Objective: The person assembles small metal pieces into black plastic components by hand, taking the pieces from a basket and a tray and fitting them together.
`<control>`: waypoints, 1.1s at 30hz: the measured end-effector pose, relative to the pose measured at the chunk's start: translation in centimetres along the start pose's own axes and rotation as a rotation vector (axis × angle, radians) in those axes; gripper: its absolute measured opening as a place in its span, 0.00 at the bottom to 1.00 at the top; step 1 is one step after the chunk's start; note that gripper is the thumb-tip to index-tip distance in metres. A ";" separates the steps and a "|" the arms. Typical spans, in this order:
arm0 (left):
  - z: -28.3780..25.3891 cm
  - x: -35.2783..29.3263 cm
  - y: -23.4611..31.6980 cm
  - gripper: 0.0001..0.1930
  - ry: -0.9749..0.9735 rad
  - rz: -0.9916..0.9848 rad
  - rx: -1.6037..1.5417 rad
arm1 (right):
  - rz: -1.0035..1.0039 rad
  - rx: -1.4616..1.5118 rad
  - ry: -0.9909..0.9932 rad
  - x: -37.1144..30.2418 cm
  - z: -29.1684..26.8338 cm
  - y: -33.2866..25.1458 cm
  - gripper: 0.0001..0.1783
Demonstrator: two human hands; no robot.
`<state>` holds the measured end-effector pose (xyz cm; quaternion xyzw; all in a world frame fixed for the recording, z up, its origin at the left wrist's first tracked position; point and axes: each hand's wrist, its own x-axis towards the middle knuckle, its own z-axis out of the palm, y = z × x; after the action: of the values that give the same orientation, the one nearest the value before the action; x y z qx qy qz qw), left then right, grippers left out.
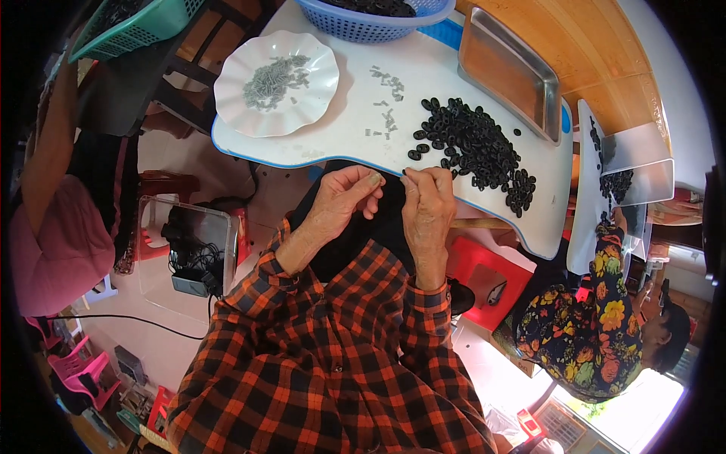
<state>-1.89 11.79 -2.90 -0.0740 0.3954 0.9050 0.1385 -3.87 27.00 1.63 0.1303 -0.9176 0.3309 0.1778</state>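
Note:
My left hand point(342, 198) is closed in a pinch just off the table's near edge, a small grey-green piece point(376, 178) at its fingertips. Beside it, my right hand point(428, 212) pinches a small black piece point(404, 172), only partly visible. A narrow gap separates the two hands. A heap of black oval pieces with holes point(473, 140) lies on the white table point(355, 121), close to my right hand. Small clear-grey pieces point(388, 119) are scattered beyond my hands. A white scalloped plate point(234, 110) at the left holds many more grey pieces.
A metal tray point(505, 125) lies at the table's far right, and a blue basket point(363, 29) with black pieces stands at the back. Red stools point(491, 265) flank me below the table. A clear bin point(151, 250) with cables is at left. Another person point(597, 325) works at right.

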 end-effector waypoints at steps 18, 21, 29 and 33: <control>1.5 -0.5 0.4 0.10 -0.010 0.049 0.009 | 0.606 0.961 -0.019 -2.2 -0.8 -1.3 0.13; 1.5 -0.5 0.2 0.10 -0.020 0.099 0.038 | 0.642 1.018 -0.081 -2.4 -0.7 -1.1 0.13; 1.2 -0.5 0.0 0.10 -0.042 0.084 0.042 | 0.589 0.979 -0.111 -2.5 -0.5 -1.4 0.09; 1.4 -0.6 0.3 0.10 -0.052 0.033 -0.038 | 0.499 0.800 -0.065 -2.5 -0.4 -1.9 0.07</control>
<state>-1.43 12.51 -1.58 -0.0462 0.3755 0.9162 0.1322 -0.86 26.11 1.98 -0.0255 -0.7264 0.6868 0.0001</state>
